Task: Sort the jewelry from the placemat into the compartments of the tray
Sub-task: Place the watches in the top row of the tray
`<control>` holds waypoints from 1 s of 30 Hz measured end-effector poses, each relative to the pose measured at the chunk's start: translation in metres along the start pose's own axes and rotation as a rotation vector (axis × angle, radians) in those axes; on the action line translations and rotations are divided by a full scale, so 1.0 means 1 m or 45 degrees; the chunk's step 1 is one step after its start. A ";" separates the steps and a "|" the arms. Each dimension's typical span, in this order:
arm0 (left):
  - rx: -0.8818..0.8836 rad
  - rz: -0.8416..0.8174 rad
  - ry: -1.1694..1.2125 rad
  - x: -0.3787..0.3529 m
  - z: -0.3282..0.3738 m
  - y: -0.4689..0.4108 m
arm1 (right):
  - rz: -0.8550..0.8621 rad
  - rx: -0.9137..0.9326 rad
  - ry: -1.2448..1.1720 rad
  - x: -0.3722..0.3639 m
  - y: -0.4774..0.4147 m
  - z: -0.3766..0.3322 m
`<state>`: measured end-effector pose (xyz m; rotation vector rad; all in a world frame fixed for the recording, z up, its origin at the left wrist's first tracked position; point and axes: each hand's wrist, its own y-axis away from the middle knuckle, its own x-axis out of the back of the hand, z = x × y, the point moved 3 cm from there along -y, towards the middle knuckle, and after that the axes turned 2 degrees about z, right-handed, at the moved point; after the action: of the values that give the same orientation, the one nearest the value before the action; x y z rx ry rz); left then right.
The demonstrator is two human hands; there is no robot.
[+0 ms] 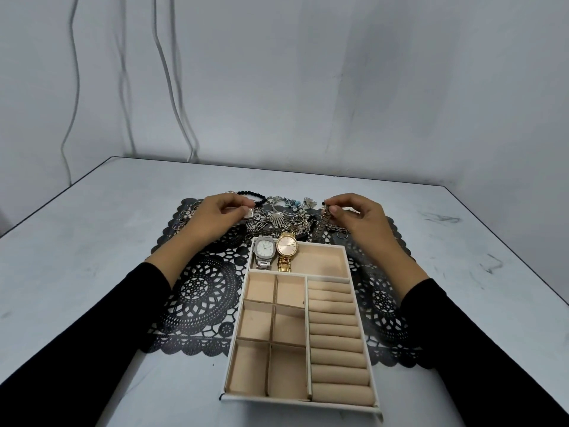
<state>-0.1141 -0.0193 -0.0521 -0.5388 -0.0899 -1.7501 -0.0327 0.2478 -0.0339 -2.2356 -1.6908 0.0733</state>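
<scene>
The left hand (215, 212) is covering most of a small silver piece (249, 212), so there is no telling what it is; the fingers (334, 211) of the right hand (357, 215) are hiding the top end of a metal strap (320, 226); the jewelry heap (286, 215) is blurring into bits too small to tell apart; the tray (277, 399) is blanketing the middle of the placemat (203, 291); both black sleeves (92, 334) are getting cut by the bottom edge; the surface (462, 241) is getting clipped left and right.
</scene>
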 end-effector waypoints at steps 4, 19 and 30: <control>0.029 -0.042 0.014 0.002 -0.001 0.002 | 0.015 -0.007 -0.003 0.000 0.000 0.000; -0.126 0.198 0.283 0.012 0.020 0.011 | 0.024 0.030 -0.157 0.003 0.005 -0.026; -0.143 0.203 0.304 0.019 0.029 0.045 | -0.155 -0.065 -0.182 -0.006 0.036 -0.036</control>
<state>-0.0659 -0.0384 -0.0290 -0.4026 0.2151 -1.6571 0.0078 0.2257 -0.0120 -2.2046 -1.9204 0.1656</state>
